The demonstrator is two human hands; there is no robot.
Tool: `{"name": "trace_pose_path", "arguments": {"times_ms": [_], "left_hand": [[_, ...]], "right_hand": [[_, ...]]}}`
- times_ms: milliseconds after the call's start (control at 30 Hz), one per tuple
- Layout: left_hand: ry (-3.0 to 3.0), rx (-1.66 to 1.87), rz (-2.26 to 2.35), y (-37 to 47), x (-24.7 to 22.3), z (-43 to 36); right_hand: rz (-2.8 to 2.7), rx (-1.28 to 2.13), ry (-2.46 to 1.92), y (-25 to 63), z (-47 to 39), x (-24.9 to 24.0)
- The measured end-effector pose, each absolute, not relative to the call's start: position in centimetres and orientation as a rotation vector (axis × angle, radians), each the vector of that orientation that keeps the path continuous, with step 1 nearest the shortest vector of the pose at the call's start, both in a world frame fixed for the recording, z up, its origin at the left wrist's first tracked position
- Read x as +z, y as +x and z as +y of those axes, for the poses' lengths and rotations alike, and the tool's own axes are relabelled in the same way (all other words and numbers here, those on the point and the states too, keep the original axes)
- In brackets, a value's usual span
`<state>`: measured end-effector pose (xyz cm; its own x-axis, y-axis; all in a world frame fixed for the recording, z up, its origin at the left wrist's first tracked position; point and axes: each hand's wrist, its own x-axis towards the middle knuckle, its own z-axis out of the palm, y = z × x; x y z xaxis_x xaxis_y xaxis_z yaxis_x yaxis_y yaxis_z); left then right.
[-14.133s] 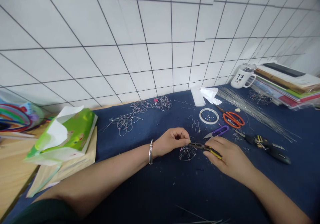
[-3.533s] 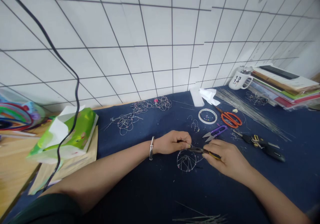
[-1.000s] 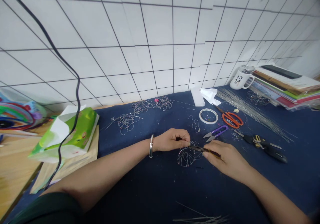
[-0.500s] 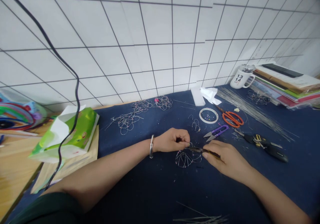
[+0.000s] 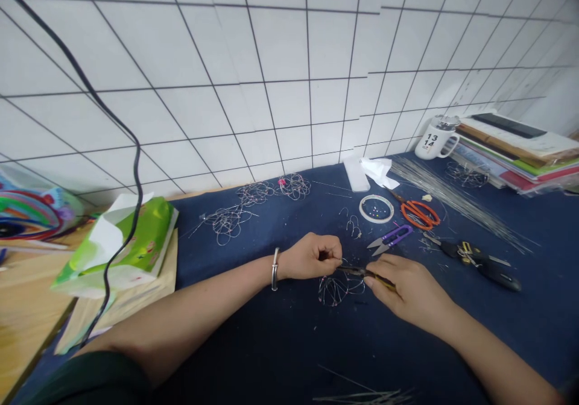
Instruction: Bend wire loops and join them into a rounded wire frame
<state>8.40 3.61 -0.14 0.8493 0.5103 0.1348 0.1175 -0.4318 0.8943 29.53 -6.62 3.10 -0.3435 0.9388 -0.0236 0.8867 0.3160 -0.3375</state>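
Note:
Near the middle of the dark blue cloth, my left hand [image 5: 312, 256] is closed in a pinch on the upper part of a thin wire piece [image 5: 333, 290] with loops and small beads. My right hand [image 5: 402, 281] is wrapped round a pair of pliers [image 5: 355, 270] with yellowish handles. The pliers' jaws point left and meet the wire right beside my left fingertips. Most of the looped wire hangs or lies just below the jaws. The exact spot gripped is too small to make out.
Beyond my hands lie purple snips [image 5: 391, 239], orange scissors [image 5: 420, 214], a white ring dish [image 5: 376, 209] with beads and a wire bundle [image 5: 452, 197]. Black-handled tools [image 5: 479, 263] are at right, looped wire pieces [image 5: 226, 221] at back left, a mug [image 5: 434, 140] at back right.
The view has shifted very slightly. Both hands, the pliers and the wire piece keep nearly the same position and hold.

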Motion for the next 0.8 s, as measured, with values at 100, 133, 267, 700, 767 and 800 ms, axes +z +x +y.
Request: {"name": "trace_pose_path", "arguments": {"times_ms": [100,133,267,700,767,800], "left_hand": [[2.009,0.485,0.47,8.47,-0.15,3.47],[2.014,0.485,0.47,8.49,-0.16,3.44],[2.043,0.474,0.464,8.51,-0.15,3.46],[2.075,0.467,0.409,8.36,0.56,3.76],[2.074,0.466,0.402,8.29,0.54,3.88],[2.074,0.461,0.401,8.27,0.51,3.94]], "right_hand": [[-2.419,0.375,-1.693,29.44,-6.83,3.01],[-2.425,0.357,-1.694,29.41,-6.89,3.0],[-2.441,0.305,-1.691,29.29,-7.05,3.09],[-2.354,0.443,-1.682,29.82,-6.79,3.75],[-2.339,0.496,-1.668,29.89,-6.6,3.81],[-2.334,0.515,-1.657,29.89,-6.5,3.82]]}}
